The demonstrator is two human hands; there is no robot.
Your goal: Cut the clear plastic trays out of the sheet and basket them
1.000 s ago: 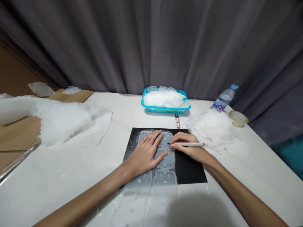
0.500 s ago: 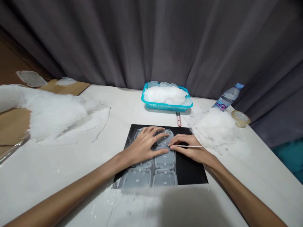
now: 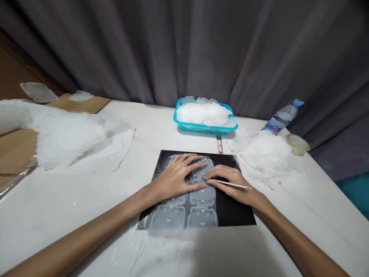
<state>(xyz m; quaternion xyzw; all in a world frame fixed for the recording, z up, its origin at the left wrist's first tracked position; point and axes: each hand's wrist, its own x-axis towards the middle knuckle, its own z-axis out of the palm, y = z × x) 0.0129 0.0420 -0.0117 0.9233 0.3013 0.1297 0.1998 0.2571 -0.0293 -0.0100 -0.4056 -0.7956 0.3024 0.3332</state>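
Note:
My left hand (image 3: 178,175) lies flat with its fingers spread over a translucent plastic sheet (image 3: 202,194) moulded into several rounded-square panels. Under that sheet is a black mat (image 3: 233,211). My right hand (image 3: 230,181) is closed in a pinch on a thin white stick-like tool (image 3: 235,185). The tool's lower end meets the sheet between two panels, right of my left thumb; my fingers partly cover it, so the tip's kind cannot be made out.
Behind the mat stands a blue basket (image 3: 207,129) full of white translucent pieces, with pink-handled thread snips (image 3: 220,144) before it. To the right are a white film pile (image 3: 268,154), a water bottle (image 3: 281,118) and a tape roll (image 3: 298,144). Film sheets (image 3: 69,134) and cardboard (image 3: 17,152) lie left.
The tool's back end has swung down towards me as my right hand turned slightly. My left hand keeps its place on the sheet. The view has shifted a little.

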